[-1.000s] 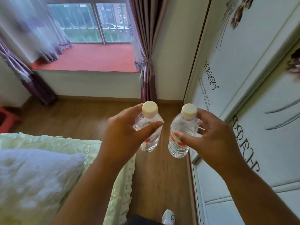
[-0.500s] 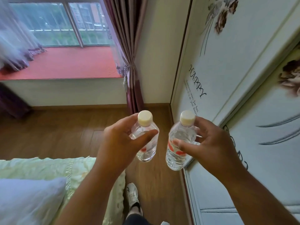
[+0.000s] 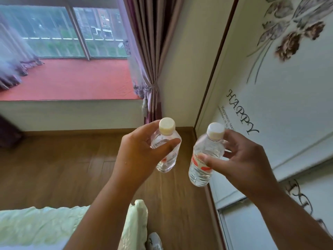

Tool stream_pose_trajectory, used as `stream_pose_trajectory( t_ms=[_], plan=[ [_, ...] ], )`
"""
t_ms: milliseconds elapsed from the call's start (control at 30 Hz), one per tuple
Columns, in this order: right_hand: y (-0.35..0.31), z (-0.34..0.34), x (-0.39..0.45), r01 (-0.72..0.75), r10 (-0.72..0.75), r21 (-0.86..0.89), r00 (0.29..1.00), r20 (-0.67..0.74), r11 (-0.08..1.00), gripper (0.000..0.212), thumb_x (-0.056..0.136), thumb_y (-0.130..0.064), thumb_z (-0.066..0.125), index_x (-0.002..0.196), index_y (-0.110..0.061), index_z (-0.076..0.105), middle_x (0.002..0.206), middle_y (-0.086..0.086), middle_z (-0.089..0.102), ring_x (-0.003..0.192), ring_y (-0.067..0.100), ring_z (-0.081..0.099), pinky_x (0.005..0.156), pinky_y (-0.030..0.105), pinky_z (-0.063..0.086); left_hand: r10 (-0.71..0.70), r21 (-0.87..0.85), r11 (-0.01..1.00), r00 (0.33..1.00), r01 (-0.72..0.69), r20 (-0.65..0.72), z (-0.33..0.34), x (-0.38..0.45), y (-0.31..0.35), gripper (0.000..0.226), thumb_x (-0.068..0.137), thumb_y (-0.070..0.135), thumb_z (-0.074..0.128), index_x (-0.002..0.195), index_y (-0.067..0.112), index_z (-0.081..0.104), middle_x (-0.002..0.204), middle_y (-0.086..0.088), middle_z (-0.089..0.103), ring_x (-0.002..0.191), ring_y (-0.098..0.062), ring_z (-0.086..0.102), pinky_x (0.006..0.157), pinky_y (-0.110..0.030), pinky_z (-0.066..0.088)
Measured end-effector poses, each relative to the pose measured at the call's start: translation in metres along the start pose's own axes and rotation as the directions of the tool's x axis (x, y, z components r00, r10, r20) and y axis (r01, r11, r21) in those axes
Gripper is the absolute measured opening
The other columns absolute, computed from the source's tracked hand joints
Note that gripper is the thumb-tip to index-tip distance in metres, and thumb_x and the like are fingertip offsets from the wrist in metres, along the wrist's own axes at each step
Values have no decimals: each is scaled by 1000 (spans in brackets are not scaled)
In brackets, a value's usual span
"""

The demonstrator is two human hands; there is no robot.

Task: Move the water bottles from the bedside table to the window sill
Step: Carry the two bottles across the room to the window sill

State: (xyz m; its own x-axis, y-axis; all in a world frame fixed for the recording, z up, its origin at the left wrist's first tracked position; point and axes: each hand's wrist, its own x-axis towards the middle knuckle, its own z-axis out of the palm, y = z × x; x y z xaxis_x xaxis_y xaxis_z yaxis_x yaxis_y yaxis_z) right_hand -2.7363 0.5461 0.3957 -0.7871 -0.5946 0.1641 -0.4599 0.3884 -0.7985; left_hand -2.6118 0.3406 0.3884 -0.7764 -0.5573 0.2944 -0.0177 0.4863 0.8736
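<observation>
- Left hand [image 3: 139,157] wrapped round the left water bottle [image 3: 166,152], thumb across the front, fingers behind; bottle upright, cream cap on top, held in the air over the wooden floor [image 3: 63,163], about centre of view.
- Right hand [image 3: 239,159] gripping the right water bottle [image 3: 202,159], thumb pressed on the red-and-white label, fingers curled behind the neck; bottle tilts slightly, cap toward 1 o'clock, slightly blurred.
- Bottles well apart from each other, not touching; right one sits just beside the wardrobe door [image 3: 279,105] edge in the view.
- Window sill [image 3: 72,80], red-topped, lies at 10–11 o'clock from the bottles, beyond the floor; neither bottle on it yet.
- Versus half a second ago: grips unchanged on both bottles, sill looks larger and nearer, curtain [image 3: 153,51] fills more of 12 o'clock.
- Bed cover [image 3: 45,224] has dropped to 7 o'clock, less of it showing; pillow gone from view.
- A white shoe [image 3: 154,240] shows at 6 o'clock at the bottom edge, lower than earlier.
- "HAPPY" lettering on the wardrobe at 2 o'clock, closer than before.
</observation>
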Motion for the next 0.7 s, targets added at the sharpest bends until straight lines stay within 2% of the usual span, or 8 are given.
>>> stream_pose_trajectory(
  t_ms=[133,333,433,567,700],
  plan=[
    [-15,31,31,35,-35,18,999,33,999,63,66,-48,84,125,-33,64,105,-25,70,96,-14,65,71,8,53,-2,26,1000,1000,3,-31,-25,23,-24,54,71,50,77,122,40,63,117,19,70,107,-1,67,89,-24,55],
    [-34,70,73,116,-120,38,986,119,993,63,66,-48,83,126,-35,64,104,-31,67,95,-16,64,71,7,52,-36,52,998,995,41,-94,-60,43,-52,50,72,55,71,119,41,61,112,29,65,104,8,65,85,-10,52],
    [-38,88,97,144,-152,62,976,155,988,64,68,-40,88,127,-32,65,104,-29,68,93,-13,67,73,9,54,-64,62,995,989,73,-136,-72,49,-65,49,73,52,74,119,40,62,113,29,66,105,7,65,84,-12,53],
    [-40,112,135,172,-199,129,952,233,977,64,69,-39,88,129,-30,65,112,-18,73,95,-6,70,74,20,60,-95,85,990,975,114,-200,-87,62,-80,50,75,47,77,122,35,65,115,22,70,104,3,67,85,-18,56],
    [-35,132,184,184,-247,224,923,295,957,67,69,-35,90,130,-26,65,113,-14,74,96,-2,71,77,23,61,-121,125,979,956,159,-268,-90,89,-91,50,77,46,78,123,34,64,117,19,70,106,2,67,87,-22,57]
  ],
)
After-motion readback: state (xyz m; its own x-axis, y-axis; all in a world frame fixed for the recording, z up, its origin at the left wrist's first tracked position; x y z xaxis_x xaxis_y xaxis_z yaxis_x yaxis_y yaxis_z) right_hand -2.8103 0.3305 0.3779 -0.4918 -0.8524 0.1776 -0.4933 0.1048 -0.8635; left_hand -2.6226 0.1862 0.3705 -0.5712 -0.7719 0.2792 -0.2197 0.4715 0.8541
